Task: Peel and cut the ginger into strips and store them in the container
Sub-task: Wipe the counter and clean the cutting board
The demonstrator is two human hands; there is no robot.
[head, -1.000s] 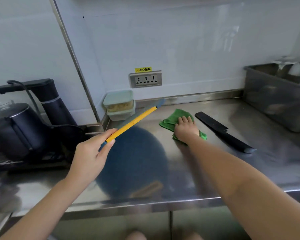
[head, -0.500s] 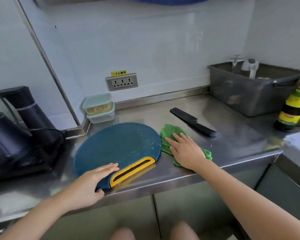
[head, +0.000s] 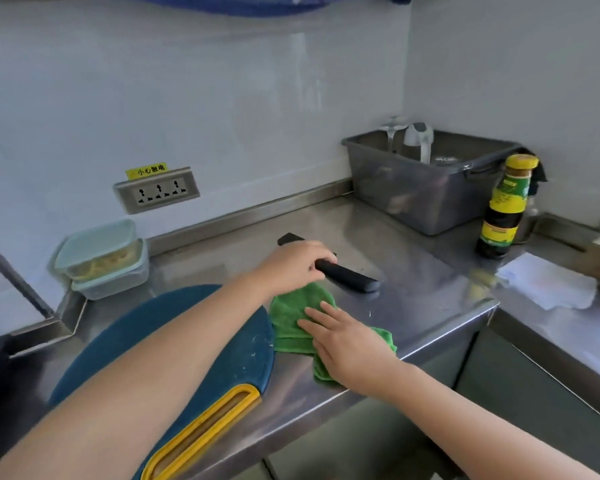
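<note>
A round blue cutting board (head: 222, 341) with a yellow handle slot lies flat on the steel counter. To its right, my right hand (head: 347, 344) presses flat on a green cloth (head: 288, 317). My left hand (head: 295, 265) reaches over the board and curls its fingers round a black knife (head: 350, 277) lying behind the cloth. Two stacked lidded containers (head: 101, 258) with yellowish contents stand at the back left. No loose ginger shows.
A grey plastic bin (head: 426, 199) with utensils stands at the back right, a dark sauce bottle (head: 503, 209) beside it. White paper (head: 548, 285) lies on the right counter. A wall socket (head: 156, 194) is behind. The counter edge (head: 430, 344) runs close in front.
The cutting board went from held upright in my left hand to lying flat. My left hand then left it and reached across to the knife. My right hand stayed on the cloth.
</note>
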